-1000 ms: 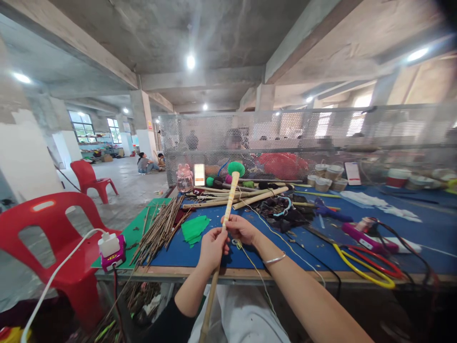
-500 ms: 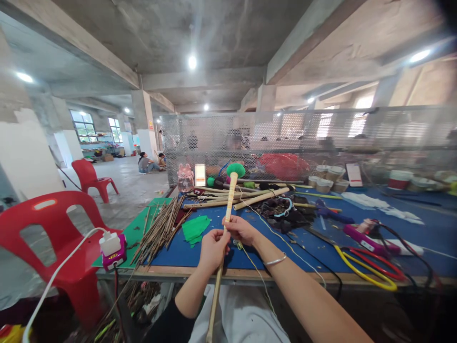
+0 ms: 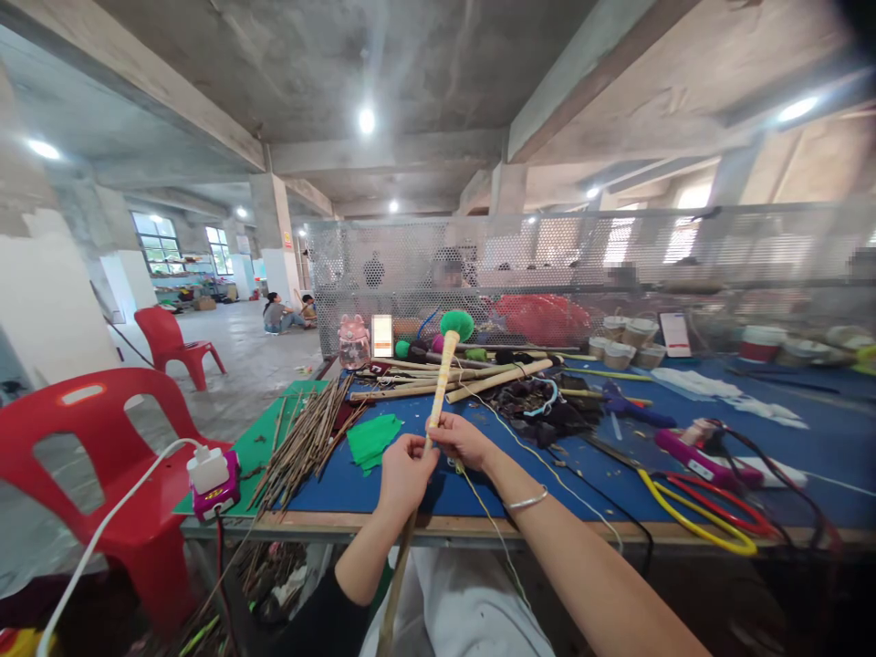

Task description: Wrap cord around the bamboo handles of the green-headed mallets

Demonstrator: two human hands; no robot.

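Tabletop point(image 3: 335, 490), flat and blue, lies before you. A long pale wooden stick point(image 3: 442, 391) slants over its front edge. Your left hand point(image 3: 406, 476) clamps it, fingers closed; your right hand point(image 3: 464, 440) pinches it in its fingertips just above. A round green head point(image 3: 457, 325) caps it.

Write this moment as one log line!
left hand: gripping wrapped stick | right hand: pinching it nearer green head | green sheet: on blue tabletop

Head cam, wearer's POV, facing fwd & down, tbl point(image 3: 342, 495) close
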